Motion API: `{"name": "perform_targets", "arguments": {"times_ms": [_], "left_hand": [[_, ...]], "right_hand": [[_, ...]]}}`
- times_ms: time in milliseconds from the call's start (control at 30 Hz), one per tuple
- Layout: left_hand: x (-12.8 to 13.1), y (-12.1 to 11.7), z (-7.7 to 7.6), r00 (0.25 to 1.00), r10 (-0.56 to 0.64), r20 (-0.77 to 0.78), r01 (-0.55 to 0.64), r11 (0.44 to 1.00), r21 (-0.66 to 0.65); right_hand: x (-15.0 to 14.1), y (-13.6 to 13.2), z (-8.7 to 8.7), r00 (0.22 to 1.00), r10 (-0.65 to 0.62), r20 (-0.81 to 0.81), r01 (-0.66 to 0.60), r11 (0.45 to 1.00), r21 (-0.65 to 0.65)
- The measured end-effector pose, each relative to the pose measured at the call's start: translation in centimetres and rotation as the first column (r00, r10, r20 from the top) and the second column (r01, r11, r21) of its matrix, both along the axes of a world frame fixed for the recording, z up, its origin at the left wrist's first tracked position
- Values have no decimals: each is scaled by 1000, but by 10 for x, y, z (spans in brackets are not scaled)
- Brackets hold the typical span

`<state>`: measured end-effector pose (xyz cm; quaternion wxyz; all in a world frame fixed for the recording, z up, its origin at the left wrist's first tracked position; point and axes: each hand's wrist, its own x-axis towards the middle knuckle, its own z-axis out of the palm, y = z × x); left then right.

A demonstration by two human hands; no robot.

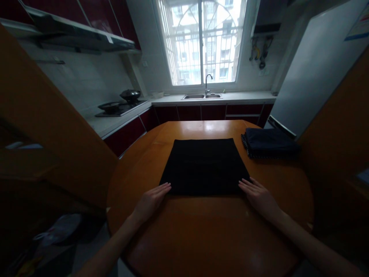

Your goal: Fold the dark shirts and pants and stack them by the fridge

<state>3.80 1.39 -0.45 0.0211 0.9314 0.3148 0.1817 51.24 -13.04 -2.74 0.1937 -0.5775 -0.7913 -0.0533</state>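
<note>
A black folded cloth (206, 165) lies flat in the middle of the wooden table (207, 234), its far edge narrower in view than its near one. Its near left corner is under the fingertips of my left hand (152, 200), which are stretched out over the fabric. My right hand (259, 196) rests likewise on the near right corner, fingers extended and slightly apart. Both thumbs are hidden from view. What kind of garment or fabric the cloth is, I cannot tell.
A stack of folded dark blue clothes (269, 140) sits at the table's back right. Beyond are a counter with a sink (203, 96), a stove (118, 109) with two pans, and a window. Wooden panels flank the table, and a plastic bag (62, 229) lies low at left.
</note>
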Motion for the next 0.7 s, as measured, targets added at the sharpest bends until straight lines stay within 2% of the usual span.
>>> {"name": "perform_targets", "arguments": {"times_ms": [133, 200, 300, 400, 500, 600, 700], "left_hand": [[-25, -30, -2, 998, -69, -16, 69, 998, 15], [-33, -45, 3, 996, -75, -42, 76, 996, 38], [-17, -58, 21, 997, -26, -68, 29, 998, 53], [40, -53, 38, 998, 16, -68, -15, 1000, 19], [113, -34, 36, 988, -77, -132, 74, 997, -28], [162, -11, 18, 971, -123, -204, 112, 992, -65], [175, 3, 0, 959, -130, -250, 118, 991, -65]], "right_hand": [[-7, -44, -7, 999, 42, -4, -42, 999, 16], [-14, -64, -7, 999, 43, 12, -44, 999, 9], [-33, -68, 8, 1000, -26, -8, 26, 1000, -13], [-69, -33, 33, 994, -90, -57, 88, 995, -36], [-113, 21, 45, 996, -73, -57, 67, 993, -100], [-144, 61, 35, 996, -82, -36, 73, 978, -196], [-148, 74, 15, 995, -96, -17, 89, 968, -235]]}}
